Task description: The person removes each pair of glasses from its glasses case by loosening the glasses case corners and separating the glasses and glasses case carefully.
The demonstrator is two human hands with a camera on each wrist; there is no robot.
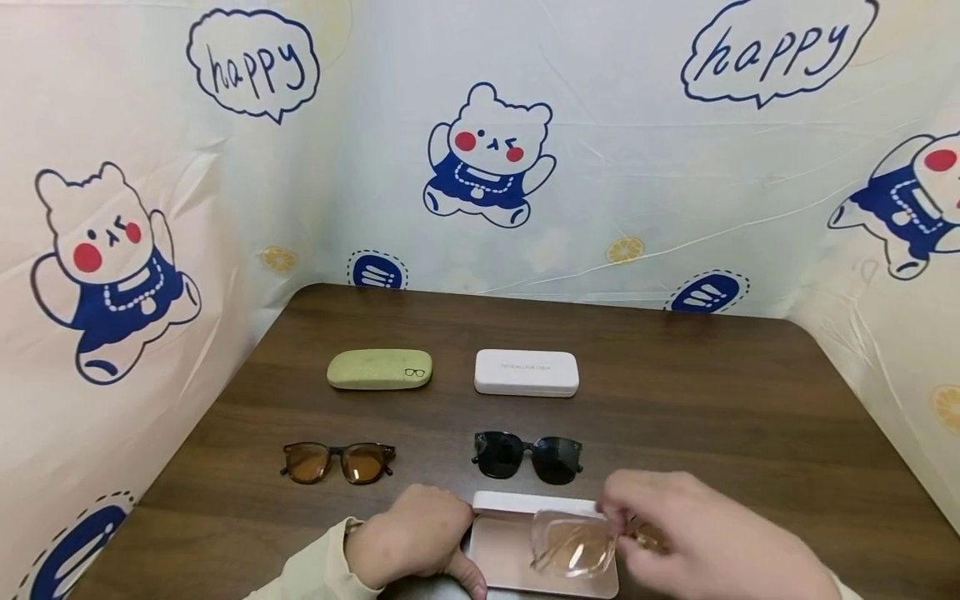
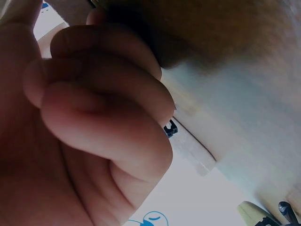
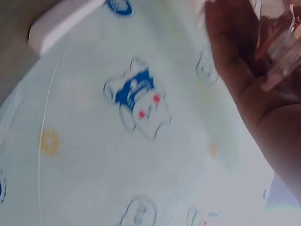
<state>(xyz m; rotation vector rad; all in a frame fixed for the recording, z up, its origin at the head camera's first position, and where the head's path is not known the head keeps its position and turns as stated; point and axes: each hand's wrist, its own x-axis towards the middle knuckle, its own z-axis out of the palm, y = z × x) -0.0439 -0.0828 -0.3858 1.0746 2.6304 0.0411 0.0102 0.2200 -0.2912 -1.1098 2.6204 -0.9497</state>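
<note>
My right hand (image 1: 686, 525) pinches a pair of clear-framed glasses (image 1: 577, 546) with pale orange lenses. The glasses overlap the right part of an open glasses case (image 1: 501, 557), whose inside is pinkish-beige and whose raised edge at the back is white. At the case's left side, my left hand (image 1: 416, 529) grips it, thumb along the near corner. Curled fingers (image 2: 108, 122) fill much of the left wrist view and hide what lies behind them. In the right wrist view, part of the clear glasses (image 3: 284, 61) shows inside the right hand (image 3: 244, 70).
Black sunglasses (image 1: 498, 456) lie just beyond the open case, with brown-lensed glasses (image 1: 306, 464) to their left. Farther back on the wooden table (image 1: 675, 392) sit a closed green case (image 1: 375, 369) and a closed white case (image 1: 525, 375). A printed curtain (image 1: 600, 183) surrounds the table.
</note>
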